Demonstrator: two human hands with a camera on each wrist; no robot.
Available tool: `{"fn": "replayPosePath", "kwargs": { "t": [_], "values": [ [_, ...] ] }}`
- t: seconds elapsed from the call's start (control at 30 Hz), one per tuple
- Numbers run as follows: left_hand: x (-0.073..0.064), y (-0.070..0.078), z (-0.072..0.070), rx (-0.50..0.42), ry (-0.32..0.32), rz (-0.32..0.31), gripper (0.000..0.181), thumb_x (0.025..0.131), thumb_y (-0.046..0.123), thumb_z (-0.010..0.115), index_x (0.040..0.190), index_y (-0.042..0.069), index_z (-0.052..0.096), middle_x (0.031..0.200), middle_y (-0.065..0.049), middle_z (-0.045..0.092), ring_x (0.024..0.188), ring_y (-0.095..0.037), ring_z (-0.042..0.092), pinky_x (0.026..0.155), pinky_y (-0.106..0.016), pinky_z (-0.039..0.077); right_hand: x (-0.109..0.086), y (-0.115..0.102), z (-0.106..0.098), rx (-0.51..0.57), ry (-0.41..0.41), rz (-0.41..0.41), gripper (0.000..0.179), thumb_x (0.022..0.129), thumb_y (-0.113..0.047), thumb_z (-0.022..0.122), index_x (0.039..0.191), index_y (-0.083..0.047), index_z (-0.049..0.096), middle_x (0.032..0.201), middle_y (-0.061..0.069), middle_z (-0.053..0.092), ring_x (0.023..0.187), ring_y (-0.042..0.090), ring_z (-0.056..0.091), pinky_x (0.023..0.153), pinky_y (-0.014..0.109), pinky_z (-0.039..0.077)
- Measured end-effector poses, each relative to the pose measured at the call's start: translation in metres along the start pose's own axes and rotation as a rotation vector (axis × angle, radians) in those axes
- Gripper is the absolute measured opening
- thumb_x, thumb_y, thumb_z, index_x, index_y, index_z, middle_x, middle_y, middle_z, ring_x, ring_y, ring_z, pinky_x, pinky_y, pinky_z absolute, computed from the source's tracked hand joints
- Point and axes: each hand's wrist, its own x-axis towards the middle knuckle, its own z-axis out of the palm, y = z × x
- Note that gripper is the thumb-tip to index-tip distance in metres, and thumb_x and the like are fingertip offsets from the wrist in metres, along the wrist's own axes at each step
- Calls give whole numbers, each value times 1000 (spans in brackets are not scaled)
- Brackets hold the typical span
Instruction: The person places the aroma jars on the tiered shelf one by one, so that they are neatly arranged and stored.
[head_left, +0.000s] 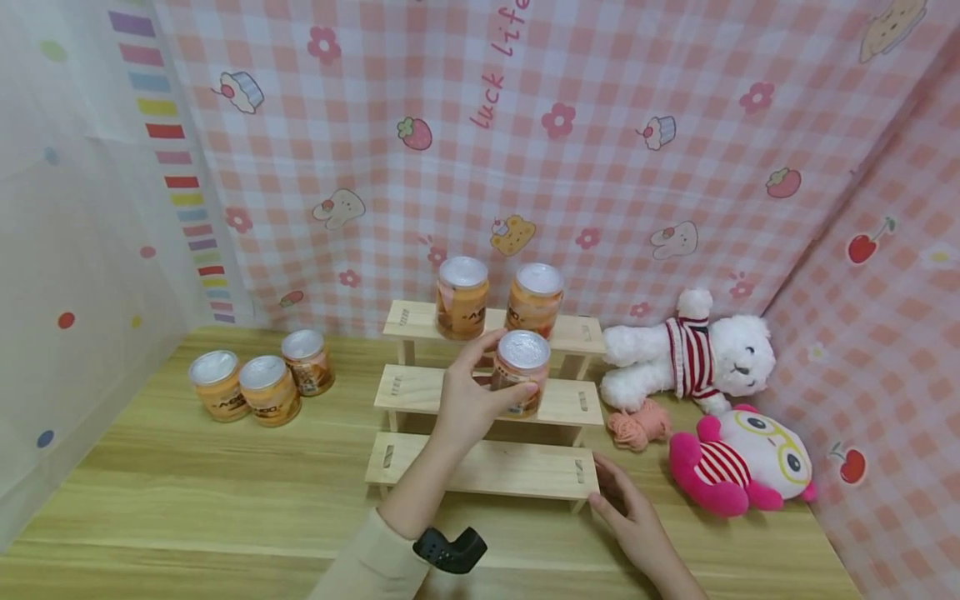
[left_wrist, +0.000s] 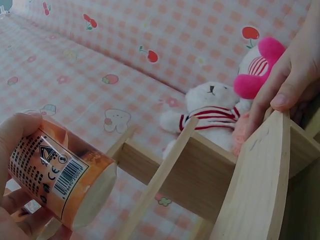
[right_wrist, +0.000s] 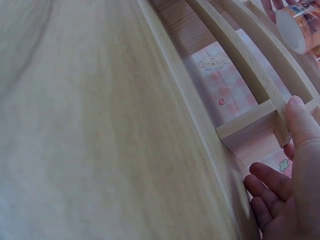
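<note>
My left hand (head_left: 471, 398) grips an orange printed can (head_left: 522, 367) with a silver top, thumb on one side and fingers round the other. In the left wrist view the can's barcode and pale base show, the base hanging free in the air. From the head view, this can overlaps the middle step of a three-step wooden stand (head_left: 480, 467). At the stand's right end, my right hand (head_left: 633, 521) holds the lowest step between thumb and fingers. Two similar cans, a left one (head_left: 462, 298) and a right one (head_left: 534, 302), stand on the top step.
Left of the stand, three more cans (head_left: 270, 392) are grouped on the wood-grain table (head_left: 225, 500). To the right lie a white plush bear (head_left: 686, 354), a pink yarn bundle (head_left: 639, 425) and a pink-and-white plush toy (head_left: 738, 462). A checked cloth (head_left: 480, 183) hangs behind.
</note>
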Motion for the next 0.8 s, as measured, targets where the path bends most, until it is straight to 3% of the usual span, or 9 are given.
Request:
{"fn": "replayPosePath", "kwargs": {
  "t": [0.23, 0.8],
  "values": [
    [0, -7, 9, 24, 14, -36, 68, 69, 16, 88, 130, 11, 58, 118, 0, 60, 99, -21, 54, 78, -41, 53, 0, -1, 0, -5, 2, -1, 48, 93, -3, 60, 139, -3, 46, 126, 20, 57, 109, 10, 56, 90, 20, 44],
    [3, -23, 16, 74, 53, -36, 69, 67, 19, 89, 129, 11, 59, 115, -1, 61, 97, -18, 56, 76, -32, 54, -1, 0, 0, 1, 4, 13, 49, 93, -3, 61, 139, -5, 47, 125, 18, 58, 108, 9, 56, 90, 19, 44]
  ]
}}
